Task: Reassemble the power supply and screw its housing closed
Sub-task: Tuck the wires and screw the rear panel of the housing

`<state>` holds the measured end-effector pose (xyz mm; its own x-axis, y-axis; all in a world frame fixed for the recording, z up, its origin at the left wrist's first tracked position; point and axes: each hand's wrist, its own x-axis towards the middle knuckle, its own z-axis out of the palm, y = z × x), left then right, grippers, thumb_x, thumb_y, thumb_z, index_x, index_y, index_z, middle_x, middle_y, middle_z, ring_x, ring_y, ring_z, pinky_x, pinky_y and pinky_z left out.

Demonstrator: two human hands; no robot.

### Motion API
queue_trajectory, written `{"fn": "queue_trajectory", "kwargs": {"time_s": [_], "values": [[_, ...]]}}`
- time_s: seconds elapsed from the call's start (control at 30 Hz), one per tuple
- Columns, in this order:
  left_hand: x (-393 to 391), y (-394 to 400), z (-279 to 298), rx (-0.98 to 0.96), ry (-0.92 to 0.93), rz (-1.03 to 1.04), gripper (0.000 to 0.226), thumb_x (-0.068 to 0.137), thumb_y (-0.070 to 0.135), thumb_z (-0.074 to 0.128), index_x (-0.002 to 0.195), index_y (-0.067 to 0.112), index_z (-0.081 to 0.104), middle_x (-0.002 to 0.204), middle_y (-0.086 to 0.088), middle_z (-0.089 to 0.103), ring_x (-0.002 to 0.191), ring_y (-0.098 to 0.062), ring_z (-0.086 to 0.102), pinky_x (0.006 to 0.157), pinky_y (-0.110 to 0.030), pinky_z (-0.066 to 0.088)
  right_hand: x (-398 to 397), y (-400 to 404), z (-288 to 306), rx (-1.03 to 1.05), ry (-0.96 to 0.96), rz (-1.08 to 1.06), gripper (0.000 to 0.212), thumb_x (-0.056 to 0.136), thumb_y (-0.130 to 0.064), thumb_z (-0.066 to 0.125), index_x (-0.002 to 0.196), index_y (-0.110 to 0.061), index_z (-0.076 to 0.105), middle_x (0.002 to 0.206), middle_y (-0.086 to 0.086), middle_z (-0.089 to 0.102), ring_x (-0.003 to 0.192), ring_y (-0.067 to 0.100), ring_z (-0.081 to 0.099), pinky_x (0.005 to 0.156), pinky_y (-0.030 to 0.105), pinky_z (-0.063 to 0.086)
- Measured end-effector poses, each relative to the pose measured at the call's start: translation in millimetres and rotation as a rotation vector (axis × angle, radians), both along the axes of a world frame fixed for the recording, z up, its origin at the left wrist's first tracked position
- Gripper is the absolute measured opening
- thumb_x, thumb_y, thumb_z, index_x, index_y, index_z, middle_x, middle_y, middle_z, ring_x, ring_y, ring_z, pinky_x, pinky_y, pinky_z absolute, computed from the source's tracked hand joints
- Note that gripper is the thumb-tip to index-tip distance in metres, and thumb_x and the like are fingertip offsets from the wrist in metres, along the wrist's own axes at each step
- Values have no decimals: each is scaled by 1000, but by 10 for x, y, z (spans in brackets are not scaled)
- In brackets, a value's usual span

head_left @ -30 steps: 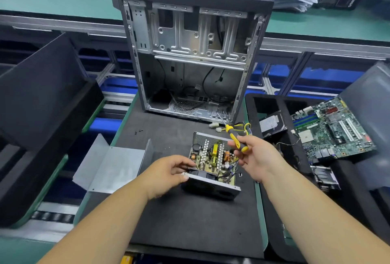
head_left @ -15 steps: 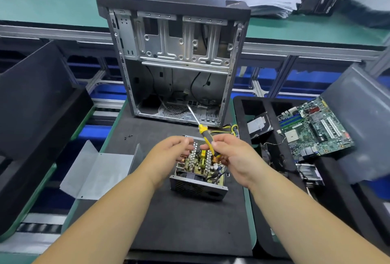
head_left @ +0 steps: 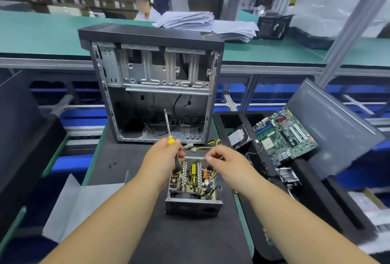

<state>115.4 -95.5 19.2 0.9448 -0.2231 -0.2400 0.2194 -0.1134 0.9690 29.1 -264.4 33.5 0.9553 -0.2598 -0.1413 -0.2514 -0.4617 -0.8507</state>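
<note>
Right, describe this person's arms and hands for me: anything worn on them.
Both arms are bare from the frame's edge to the fingertips: no sleeves, gloves, watch, wrist strap or rings show on the left hand or the right hand. Fingernails look short and unpainted, though motion blur softens the right hand's fingers.

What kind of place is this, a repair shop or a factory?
Probably a computer assembly or repair line: an opened computer case stands on the bench, a bare motherboard lies in a tray, and long green workbenches run behind.

Left hand (head_left: pixel 162 159) grips screwdriver (head_left: pixel 171 146) – right hand (head_left: pixel 224 162) over open PSU (head_left: pixel 193 187), fingers curled.
</note>
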Motion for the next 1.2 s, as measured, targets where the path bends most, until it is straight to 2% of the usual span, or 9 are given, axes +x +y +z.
{"fn": "queue_trajectory", "kwargs": {"time_s": [0.07, 0.23, 0.43, 0.6, 0.77, 0.87, 0.97, 1.07, 1.2], "values": [[59, 51, -42, 58, -8, -43, 23, 99, 32, 51, 86, 18, 64, 71, 0, 63, 62, -14, 58, 56, -28, 46, -22, -70, -35, -71, -4, -32, 13, 94, -27, 61, 82, -29, 66, 71, -20, 63, 57, -2, 50, 56, 17, 40], [68, 140, -238, 331, -135, -133, 22, 95, 38, 51, 84, 21, 62, 72, 3, 56, 60, -12, 49, 56, -29, 39, -37, -218, -204, -140, 21, -100, 13, 91, -27, 64, 79, -31, 66, 85, -7, 69, 71, 10, 57, 74, 33, 51], [-125, 69, -429, 456, -171, -110, 12, 94, 31, 53, 89, 39, 59, 84, 7, 63, 70, -14, 57, 58, -29, 43, -109, -429, -456, -250, 6, -41, 14, 90, -27, 63, 77, -33, 65, 77, -31, 60, 66, -4, 54, 64, 25, 43], [-298, -62, -553, 459, -146, -98, 28, 90, 26, 56, 101, 51, 58, 90, 20, 61, 70, 0, 59, 53, -17, 40, -183, -576, -651, -246, 23, -19, 14, 89, -25, 64, 77, -31, 65, 71, -20, 61, 61, -6, 51, 60, 19, 38], [-472, -135, -665, 421, -197, -56, 32, 91, 19, 58, 104, 48, 61, 93, 16, 60, 68, 9, 59, 51, -6, 42, -242, -633, -755, -184, 33, 13, 13, 89, -18, 62, 84, -29, 67, 64, -22, 59, 56, -4, 50, 53, 12, 40], [-514, -129, -708, 421, -208, -31, 30, 91, 21, 59, 110, 45, 63, 96, 15, 58, 72, 3, 63, 57, -14, 43, -273, -642, -806, -183, 55, 25, 20, 86, -12, 56, 87, -29, 67, 63, -23, 59, 52, 1, 46, 53, 15, 41], [-521, -114, -744, 439, -248, -16, 30, 90, 22, 60, 110, 43, 63, 95, 15, 59, 80, 4, 57, 63, -18, 39, -257, -613, -842, -281, 53, 68, 22, 83, -10, 57, 91, -26, 69, 81, -13, 63, 59, 0, 47, 63, 18, 44], [-518, -101, -765, 428, -267, -15, 32, 89, 20, 60, 108, 46, 63, 94, 15, 59, 81, 8, 56, 65, -20, 40, -216, -582, -882, -382, 66, 144, 17, 84, -12, 65, 96, -23, 70, 83, -12, 62, 67, 0, 50, 73, 24, 49], [-510, -51, -800, 427, -289, -11, 33, 88, 23, 61, 107, 49, 62, 96, 17, 59, 86, 8, 54, 69, -20, 41, -166, -522, -950, -466, 63, 201, 14, 86, -15, 66, 97, -23, 70, 86, -9, 62, 74, 9, 54, 71, 25, 45]]}}
